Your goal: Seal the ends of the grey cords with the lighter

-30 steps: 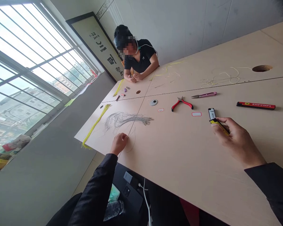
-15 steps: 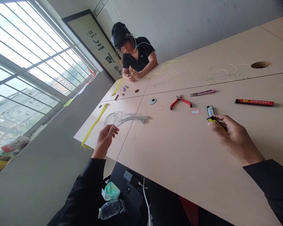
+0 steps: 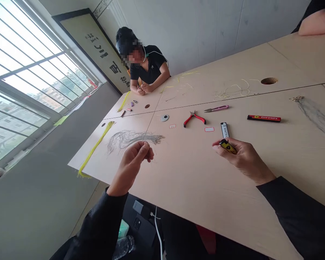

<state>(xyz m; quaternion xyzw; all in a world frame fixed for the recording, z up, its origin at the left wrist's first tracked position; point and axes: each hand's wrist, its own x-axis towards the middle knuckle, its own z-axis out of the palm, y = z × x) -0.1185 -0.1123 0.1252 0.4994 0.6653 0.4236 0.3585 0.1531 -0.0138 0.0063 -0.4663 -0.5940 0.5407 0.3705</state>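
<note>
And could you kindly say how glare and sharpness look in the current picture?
Head view: the metal-barred window glares near-white in places; head view: strands in the thin grey thread bundle merge; head view: the markings on the small yellow-and-black lighter in the right hand are unreadable.

A yellow-and-black lighter (image 3: 228,147) tilts in the right hand (image 3: 242,157) at 3 o'clock in view, its black end toward 10 o'clock. A fine, faint strand (image 3: 151,161) hangs at 5 o'clock from the pinched left hand (image 3: 137,155).
</note>
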